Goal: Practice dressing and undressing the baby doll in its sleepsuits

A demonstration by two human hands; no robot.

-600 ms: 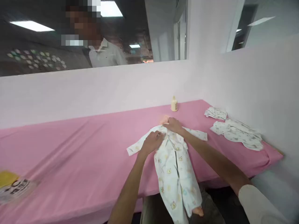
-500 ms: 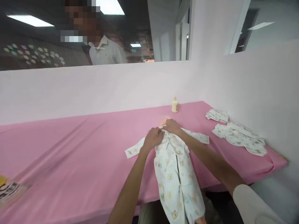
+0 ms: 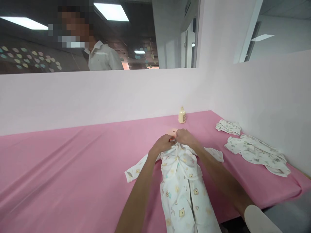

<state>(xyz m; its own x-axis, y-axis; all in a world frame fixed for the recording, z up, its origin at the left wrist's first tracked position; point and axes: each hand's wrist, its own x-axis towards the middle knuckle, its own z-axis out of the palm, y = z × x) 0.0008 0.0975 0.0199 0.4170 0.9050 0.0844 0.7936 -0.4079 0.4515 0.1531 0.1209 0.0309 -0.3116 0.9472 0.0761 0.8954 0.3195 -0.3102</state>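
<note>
A white baby outfit point(image 3: 179, 194) printed with small bears lies lengthwise before me, its sleeves spread to both sides. At its neck end shows a skin-coloured doll head point(image 3: 173, 131), mostly covered by my hands. My left hand point(image 3: 162, 144) is closed on the left side of the collar, fingers bent inward. Opposite it, my right hand point(image 3: 186, 137) pinches the collar's right side. The two hands almost touch over the neckline. Fabric below them is bunched at the chest, with an open front seam running down the lower part.
A pale yellow pump bottle point(image 3: 182, 115) stands behind the doll near the wall. Folded printed clothes point(image 3: 228, 127) and a second spread printed garment point(image 3: 259, 155) lie at the right. A pink sheet point(image 3: 73, 174) covers the table. A person is reflected in the mirror point(image 3: 138, 35).
My hands have come closer together at the collar, and the outfit's chest has bunched up. The camera view has shifted slightly, so the table sits lower in the picture.
</note>
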